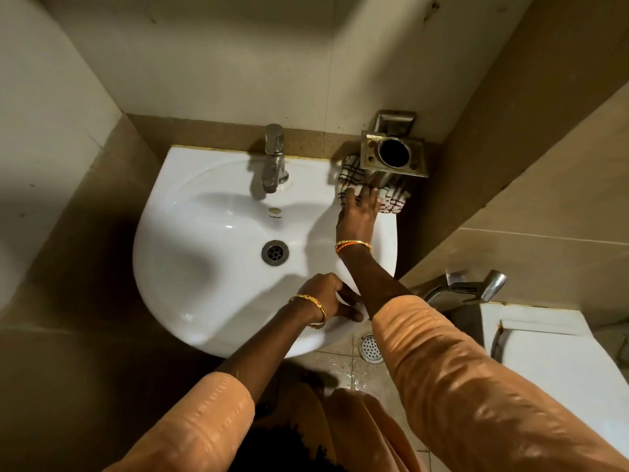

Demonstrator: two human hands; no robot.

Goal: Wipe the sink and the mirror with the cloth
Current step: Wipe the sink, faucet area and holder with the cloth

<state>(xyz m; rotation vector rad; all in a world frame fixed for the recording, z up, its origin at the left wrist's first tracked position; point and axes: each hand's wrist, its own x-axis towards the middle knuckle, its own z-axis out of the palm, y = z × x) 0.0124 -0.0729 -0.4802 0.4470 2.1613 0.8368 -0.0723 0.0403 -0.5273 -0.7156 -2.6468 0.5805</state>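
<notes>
A white wall-hung sink point(177, 253) fills the middle of the view, with a chrome tap point(274, 158) at its back and a metal drain point(275, 252) in the bowl. A white cloth with dark checks point(350, 173) lies bunched on the sink's back right corner. My right hand point(359, 216) presses flat on the cloth, fingers spread over it. My left hand point(326, 294) grips the sink's front right rim, fingers curled over the edge. No mirror is in view.
A metal tumbler holder point(394, 153) juts from the wall just above the cloth. A toilet cistern point(551, 349) and a chrome spray tap point(469, 287) stand at the right. A floor drain point(371, 347) sits on wet tiles below the sink.
</notes>
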